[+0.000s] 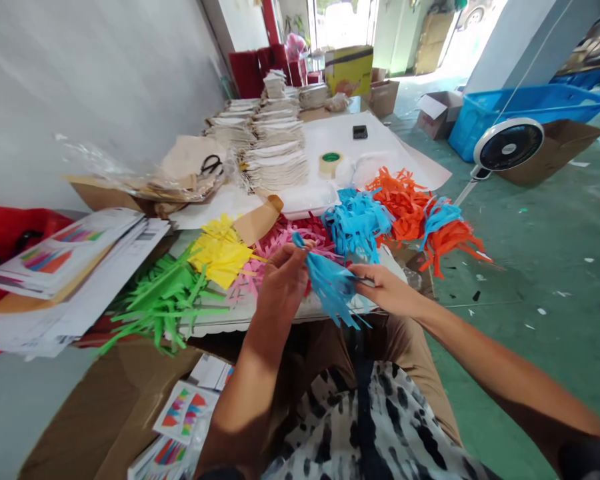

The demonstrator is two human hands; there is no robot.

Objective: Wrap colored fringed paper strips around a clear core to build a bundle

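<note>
A blue paper tassel (330, 283) hangs above the table's near edge. My left hand (286, 273) pinches its gathered, twisted top end. At the fringe side, my right hand (383, 287) is closed, its fingertips touching the strips. A thin dark piece shows between those fingers, too small to name. Beyond my hands lie piles of cut fringe: green (167, 293), yellow (221, 250), pink (285, 240), blue (357, 220) and orange (405, 203). Part of the pink pile is hidden behind my left hand and the held tassel.
Stacks of flat packets (277, 150) stand farther back. A tape roll (330, 160), a white tray (310, 200) and a small black box (360, 132) lie on the table. Black-handled scissors (211, 165) rest at the left. A fan (510, 145) stands right, near a blue tub (463, 130). Printed sheets (60, 257) lie left.
</note>
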